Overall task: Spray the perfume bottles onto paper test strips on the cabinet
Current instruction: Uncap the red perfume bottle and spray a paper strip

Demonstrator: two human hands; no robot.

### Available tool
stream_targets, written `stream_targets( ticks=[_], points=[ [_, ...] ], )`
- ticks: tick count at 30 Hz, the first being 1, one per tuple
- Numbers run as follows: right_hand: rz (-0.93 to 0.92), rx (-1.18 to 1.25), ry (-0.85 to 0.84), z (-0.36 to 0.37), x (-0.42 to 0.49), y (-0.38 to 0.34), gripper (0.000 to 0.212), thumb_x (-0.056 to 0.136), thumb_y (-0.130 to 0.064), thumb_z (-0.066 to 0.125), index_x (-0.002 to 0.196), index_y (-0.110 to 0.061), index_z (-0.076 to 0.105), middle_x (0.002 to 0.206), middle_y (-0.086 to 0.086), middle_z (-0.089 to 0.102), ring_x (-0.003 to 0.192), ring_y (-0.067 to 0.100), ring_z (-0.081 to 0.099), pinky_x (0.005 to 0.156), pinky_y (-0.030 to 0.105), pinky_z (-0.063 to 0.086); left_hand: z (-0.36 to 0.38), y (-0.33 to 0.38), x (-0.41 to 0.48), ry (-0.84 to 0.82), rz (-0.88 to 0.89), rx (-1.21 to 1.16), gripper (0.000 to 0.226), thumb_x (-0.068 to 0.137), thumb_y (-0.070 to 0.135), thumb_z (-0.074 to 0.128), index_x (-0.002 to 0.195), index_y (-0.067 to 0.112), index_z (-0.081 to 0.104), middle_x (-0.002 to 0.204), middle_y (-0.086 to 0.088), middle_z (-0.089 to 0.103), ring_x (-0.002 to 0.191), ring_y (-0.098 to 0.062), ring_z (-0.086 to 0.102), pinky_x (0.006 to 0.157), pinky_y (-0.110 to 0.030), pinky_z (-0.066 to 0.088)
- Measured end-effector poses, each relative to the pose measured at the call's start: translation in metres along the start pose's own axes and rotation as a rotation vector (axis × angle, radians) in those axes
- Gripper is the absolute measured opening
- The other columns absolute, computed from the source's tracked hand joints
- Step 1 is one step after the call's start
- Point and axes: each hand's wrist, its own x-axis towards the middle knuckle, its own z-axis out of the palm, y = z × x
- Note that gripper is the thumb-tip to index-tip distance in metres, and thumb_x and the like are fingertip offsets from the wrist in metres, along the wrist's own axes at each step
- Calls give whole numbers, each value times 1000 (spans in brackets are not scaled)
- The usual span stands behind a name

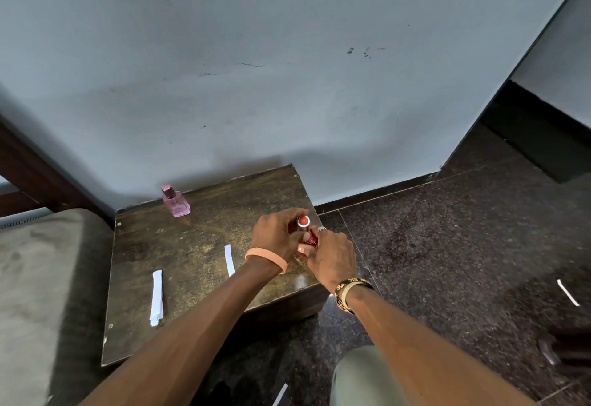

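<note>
Head view: both hands meet just right of the frame's centre, over the right edge of the dark, scuffed worktop [192, 246]. Between them is the red perfume bottle [307, 237]. The left hand [275, 236], with a peach wristband [267, 258], has its fingers curled round the upper part just under the silver-rimmed red cap [303, 221]. The right hand [334, 258] closes its fingers round the bottle's lower body, which is mostly hidden. This two-handed hold, one hand bracing the body and the other at the top, suggests the cap is being worked off or on. Which of the two cannot be told.

The single paper strip [229, 260] lies flat just left of the left wrist, near enough to serve as the target without shifting anything. The folded paper strips [156, 297] lie further left, towards the lower left of the worktop, well apart from the hands and probably kept as spares. The pink perfume bottle [175, 201] stands upright and capped at the upper left of the worktop, near the wall [287, 70], out of the way.

A stray strip [567, 292] lies on the dark floor [447, 246] at the right. A bed [48, 261] fills the left edge.
</note>
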Motion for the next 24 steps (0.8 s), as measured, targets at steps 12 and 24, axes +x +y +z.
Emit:
stream_targets(
  ticks=[12, 24],
  points=[
    [0, 25, 5, -2, -2, -2, 27, 86, -30, 73, 108, -17, 65, 97, 4, 70, 93, 21, 69, 83, 32, 58, 2, 2, -2, 34, -20, -39, 42, 75, 17, 79, 115, 22, 68, 102, 2, 73, 92, -12, 66, 86, -28, 55],
    [-16, 31, 9, -5, -4, -4, 26, 89, -31, 69, 109, -16, 65, 95, 3, 71, 90, 20, 69, 82, 30, 58, 4, 1, -2, 21, 3, 13, 43, 78, 15, 76, 119, 24, 66, 103, 2, 72, 95, -14, 64, 88, -31, 53]
  ],
)
